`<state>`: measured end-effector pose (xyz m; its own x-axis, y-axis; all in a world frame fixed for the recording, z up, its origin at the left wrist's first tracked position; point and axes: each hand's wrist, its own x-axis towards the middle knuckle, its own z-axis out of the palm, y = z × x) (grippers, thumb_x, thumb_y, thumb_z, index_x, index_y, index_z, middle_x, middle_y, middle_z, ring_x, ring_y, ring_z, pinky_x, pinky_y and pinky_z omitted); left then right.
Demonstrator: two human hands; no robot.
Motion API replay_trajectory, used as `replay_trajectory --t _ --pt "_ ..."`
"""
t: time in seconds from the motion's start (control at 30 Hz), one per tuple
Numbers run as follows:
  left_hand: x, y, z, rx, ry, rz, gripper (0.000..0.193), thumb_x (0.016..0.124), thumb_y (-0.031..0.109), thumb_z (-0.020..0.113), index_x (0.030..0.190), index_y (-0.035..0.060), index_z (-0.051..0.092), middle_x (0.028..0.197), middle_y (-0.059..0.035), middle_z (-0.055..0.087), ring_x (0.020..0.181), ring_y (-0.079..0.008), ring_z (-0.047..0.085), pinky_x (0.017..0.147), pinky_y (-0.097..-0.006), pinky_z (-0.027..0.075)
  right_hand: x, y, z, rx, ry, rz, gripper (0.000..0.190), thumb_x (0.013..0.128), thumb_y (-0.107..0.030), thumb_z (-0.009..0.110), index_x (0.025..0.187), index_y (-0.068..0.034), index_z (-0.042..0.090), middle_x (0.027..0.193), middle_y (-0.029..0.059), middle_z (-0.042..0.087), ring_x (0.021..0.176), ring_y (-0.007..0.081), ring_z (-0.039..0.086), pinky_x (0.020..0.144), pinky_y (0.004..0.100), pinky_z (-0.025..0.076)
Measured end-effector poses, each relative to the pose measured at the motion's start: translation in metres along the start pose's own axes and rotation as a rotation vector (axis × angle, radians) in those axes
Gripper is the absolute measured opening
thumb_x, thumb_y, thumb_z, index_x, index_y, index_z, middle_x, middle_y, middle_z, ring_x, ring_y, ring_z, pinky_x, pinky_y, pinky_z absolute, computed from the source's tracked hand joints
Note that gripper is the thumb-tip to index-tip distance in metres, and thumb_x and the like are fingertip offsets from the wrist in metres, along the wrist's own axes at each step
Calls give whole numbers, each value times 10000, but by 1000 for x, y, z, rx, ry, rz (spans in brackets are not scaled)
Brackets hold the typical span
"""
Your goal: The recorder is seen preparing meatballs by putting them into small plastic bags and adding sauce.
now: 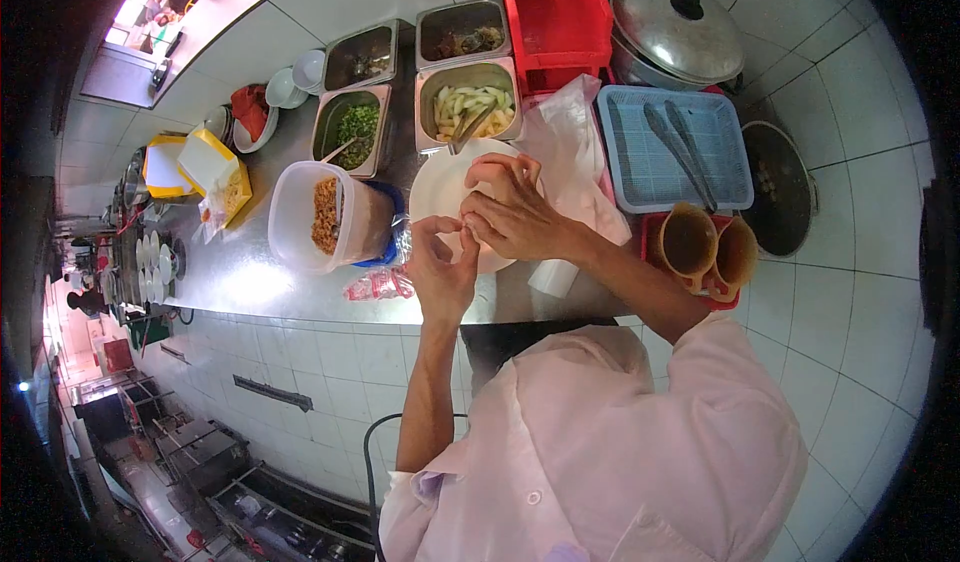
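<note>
Both hands are over a round white plate (431, 183) on the steel counter. The thumb and forefinger of my left hand (441, 262) come together at the plate's near left side. My right hand (514, 213) reaches in from the right, fingers bent, its fingertips meeting those of the left. Whether something small is pinched between them is hidden. Behind the plate, a steel pan (469, 104) holds cut pale green and yellowish pieces, with metal tongs (472, 128) leaning out over the plate's rim. A clear plastic bag (562, 126) lies to the right of the plate.
Left of the plate stand a plastic tub (289, 217) of brown crumbly food and a pan of chopped greens (358, 123). A crumpled red-and-clear wrapper (379, 284) lies near the counter's front edge. To the right are a blue basket (630, 164) with tongs, brown ladle-like cups (686, 239) and a lidded pot (675, 29).
</note>
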<state>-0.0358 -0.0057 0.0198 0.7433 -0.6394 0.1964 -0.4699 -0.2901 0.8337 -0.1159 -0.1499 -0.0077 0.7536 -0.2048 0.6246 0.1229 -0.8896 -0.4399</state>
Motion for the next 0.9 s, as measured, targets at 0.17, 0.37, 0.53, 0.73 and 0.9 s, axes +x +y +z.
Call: replay_trajectory --t 0.17,0.37,0.53,0.73,0.9 --pt "3 -3 3 47 33 130 233 826 41 720 966 42 534 820 -3 597 549 -54 378 499 -226 348 0 -1 -2 89 -59 119 89 889 -190 591 890 -114 637 1195 93 407 1263 288 340 1002 493 187" --pt "3 2 1 1 69 111 213 823 73 734 977 42 590 822 -10 602 542 -60 389 491 -225 334 1 -1 -5 110 -67 225 112 886 -207 609 914 -115 663 1194 105 405 1270 301 307 1025 472 167" --pt "3 2 4 34 31 4 188 805 74 738 946 49 616 874 -50 610 604 -138 466 562 -294 394 0 -1 -4 120 -57 258 122 879 -229 623 891 -122 679 1186 94 422 1255 293 304 1032 468 165" --pt "2 -6 11 130 72 152 188 799 35 712 945 43 594 913 -86 614 742 -238 594 613 -348 465 -4 -6 0 182 -20 427 144 863 -281 659 851 -144 703 1173 65 436 1211 276 331 1013 459 183" --pt "4 -14 18 153 115 315 217 781 -12 693 949 34 564 922 -101 609 821 -288 618 644 -382 492 -2 -8 1 189 -5 502 142 859 -301 688 865 -167 732 1155 46 446 1185 255 355 983 451 209"
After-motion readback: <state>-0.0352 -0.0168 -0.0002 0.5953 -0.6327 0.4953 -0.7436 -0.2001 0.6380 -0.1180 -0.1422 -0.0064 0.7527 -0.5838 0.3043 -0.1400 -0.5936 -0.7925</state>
